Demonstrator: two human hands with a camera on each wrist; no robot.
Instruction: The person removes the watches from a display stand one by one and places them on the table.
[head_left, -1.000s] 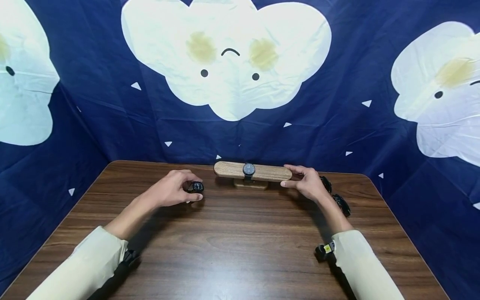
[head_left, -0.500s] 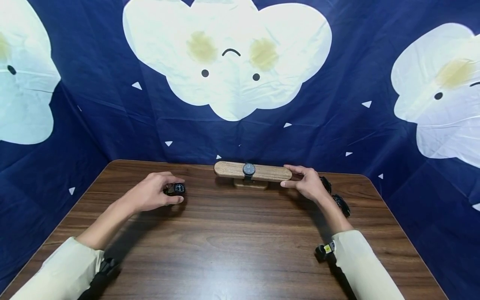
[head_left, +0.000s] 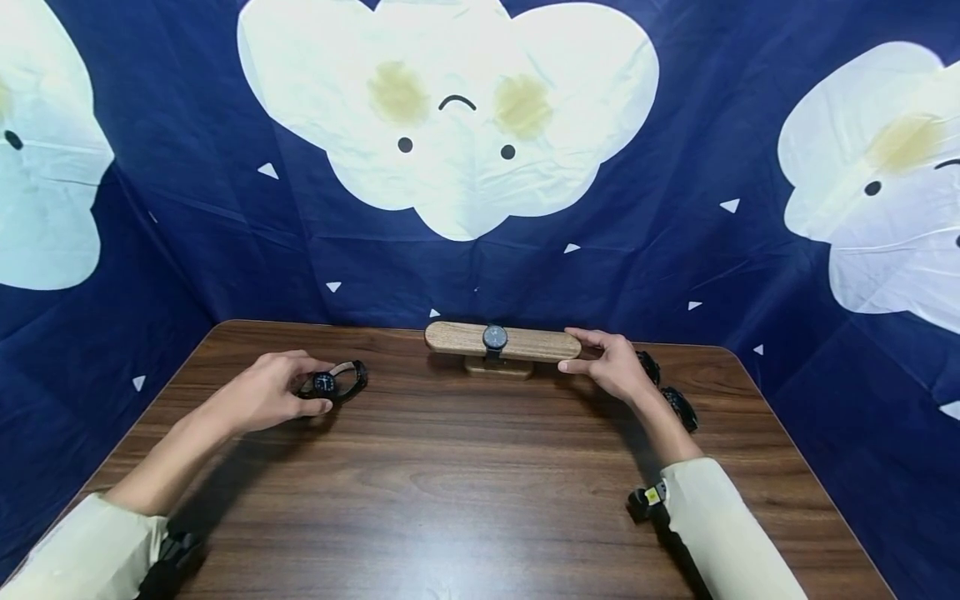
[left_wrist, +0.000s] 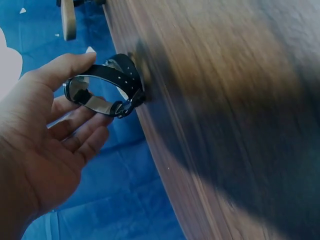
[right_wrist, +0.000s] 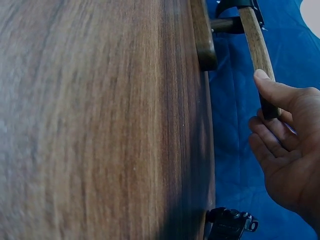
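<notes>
My left hand point(head_left: 270, 390) pinches a black watch point(head_left: 324, 384) by its sides, thumb nearer me and fingers beyond, over the table's left part. Just right of that watch's face is a dark looped strap point(head_left: 360, 379) with a pale inside, which looks like a second watch. The left wrist view shows the held watch's strap point(left_wrist: 112, 75) with its holes. At the back, a wooden watch stand point(head_left: 543, 343) carries a round-faced watch point(head_left: 495, 337) around its bar. My right hand point(head_left: 611, 367) grips the bar's right end between thumb and fingers.
Two more black watches point(head_left: 678, 408) lie beside my right forearm on the brown wooden table point(head_left: 450, 483). A navy curtain point(head_left: 247, 250) printed with clouds hangs close behind the table's back edge. Small black cameras point(head_left: 643, 504) sit on my wrists.
My left hand has moved left with the black watch, away from the stand. The dark looped strap has come into view beside it. My right hand stays on the bar's end.
</notes>
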